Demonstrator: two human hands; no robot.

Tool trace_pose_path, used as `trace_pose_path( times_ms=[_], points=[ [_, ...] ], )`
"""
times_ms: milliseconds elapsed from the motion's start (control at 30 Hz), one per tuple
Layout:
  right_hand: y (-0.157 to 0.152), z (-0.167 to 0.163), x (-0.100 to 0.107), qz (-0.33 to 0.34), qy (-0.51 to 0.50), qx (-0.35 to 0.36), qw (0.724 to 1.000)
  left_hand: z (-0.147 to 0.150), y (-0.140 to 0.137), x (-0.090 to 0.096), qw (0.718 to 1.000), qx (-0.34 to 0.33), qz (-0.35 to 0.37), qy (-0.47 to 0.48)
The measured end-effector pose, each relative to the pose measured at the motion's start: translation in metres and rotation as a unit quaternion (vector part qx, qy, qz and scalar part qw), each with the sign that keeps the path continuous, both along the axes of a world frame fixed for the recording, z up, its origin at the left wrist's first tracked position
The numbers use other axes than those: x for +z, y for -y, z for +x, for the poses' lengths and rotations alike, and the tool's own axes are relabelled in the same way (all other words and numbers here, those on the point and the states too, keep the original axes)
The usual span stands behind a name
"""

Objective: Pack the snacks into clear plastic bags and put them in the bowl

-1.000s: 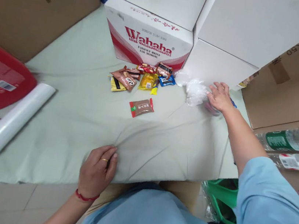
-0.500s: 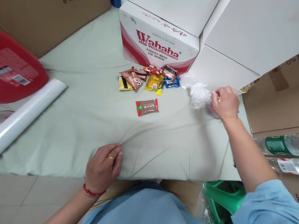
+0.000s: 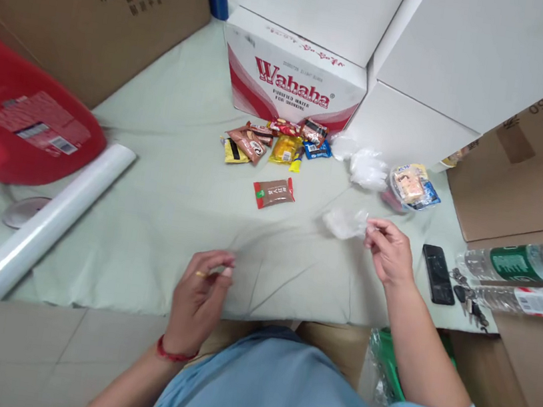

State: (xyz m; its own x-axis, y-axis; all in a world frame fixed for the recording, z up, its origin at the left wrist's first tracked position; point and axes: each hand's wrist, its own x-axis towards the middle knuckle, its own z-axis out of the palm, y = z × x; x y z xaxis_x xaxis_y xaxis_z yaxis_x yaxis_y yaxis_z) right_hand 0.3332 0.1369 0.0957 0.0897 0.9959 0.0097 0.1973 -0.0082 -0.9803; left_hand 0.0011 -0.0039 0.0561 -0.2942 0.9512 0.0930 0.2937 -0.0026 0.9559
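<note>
My right hand (image 3: 390, 252) pinches the edge of a small clear plastic bag (image 3: 345, 223), which hangs over the cloth to the left of the fingers. My left hand (image 3: 201, 295), wearing a ring and a red cord bracelet, hovers near the front edge of the table with its fingers loosely bent and holding nothing. Between and beyond the hands lies a brown snack packet with red ends (image 3: 274, 192). Several wrapped snacks (image 3: 285, 149) are heaped behind it. Two crumpled clear bags (image 3: 368, 168) rest beside a clear tub of packaged snacks (image 3: 409, 188).
A Wahaha water carton (image 3: 292, 88) and white boxes (image 3: 432, 64) stand at the back. On the left are a red jug (image 3: 26, 115) and a white plastic-film roll (image 3: 40, 231). At right lie a phone (image 3: 438, 274), keys (image 3: 470, 305) and clear bottles (image 3: 520, 262).
My right hand has come back toward me from the tub, bringing one clear bag away from the others. My left hand has lifted and loosened from a fist.
</note>
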Motion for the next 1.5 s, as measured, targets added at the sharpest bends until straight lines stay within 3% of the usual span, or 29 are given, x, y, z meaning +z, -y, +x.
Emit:
trace_pose_path(
  times_ms=[67, 167, 333, 467, 567, 700, 767, 867, 967, 1200, 1400, 1500],
  points=[
    [0.027, -0.010, 0.002, -0.056, -0.109, 0.012, 0.992, 0.018, -0.013, 0.008, 0.986, -0.042, -0.075, 0.145],
    [0.052, -0.024, 0.000, -0.087, -0.164, 0.022, 0.982, 0.047, -0.037, 0.014, 0.944, -0.087, -0.148, 0.283],
    [0.063, -0.041, -0.007, -0.077, -0.151, 0.059, 0.984, 0.074, -0.061, 0.016, 0.958, -0.138, -0.103, 0.231],
    [0.062, -0.047, -0.018, -0.067, -0.200, 0.026, 0.977, 0.078, -0.058, 0.008, 0.916, -0.258, -0.171, 0.255],
    [0.059, -0.049, -0.030, -0.092, -0.248, -0.031, 0.964, 0.072, -0.051, -0.004, 0.935, -0.191, -0.177, 0.241],
    [0.056, -0.052, -0.039, -0.124, -0.269, -0.050, 0.954, 0.062, -0.043, -0.005, 0.985, -0.060, -0.112, 0.115],
    [0.055, -0.056, -0.039, -0.120, -0.249, -0.038, 0.960, 0.062, -0.038, 0.005, 0.995, -0.065, -0.050, 0.054],
    [0.055, -0.067, -0.033, -0.114, -0.224, -0.032, 0.967, 0.073, -0.034, 0.022, 0.992, -0.123, 0.028, 0.004],
    [0.056, -0.080, -0.024, -0.109, -0.186, -0.019, 0.976, 0.088, -0.035, 0.026, 0.989, -0.142, 0.037, -0.012],
    [0.047, -0.076, -0.008, -0.081, -0.137, 0.006, 0.987, 0.090, -0.047, -0.007, 0.963, -0.084, -0.110, 0.232],
    [0.057, -0.074, -0.017, -0.091, -0.140, -0.073, 0.983, 0.084, -0.052, -0.008, 0.926, 0.005, -0.131, 0.354],
    [0.071, -0.085, -0.026, -0.155, -0.158, -0.019, 0.975, 0.082, -0.053, -0.004, 0.914, 0.011, -0.107, 0.392]
  ],
)
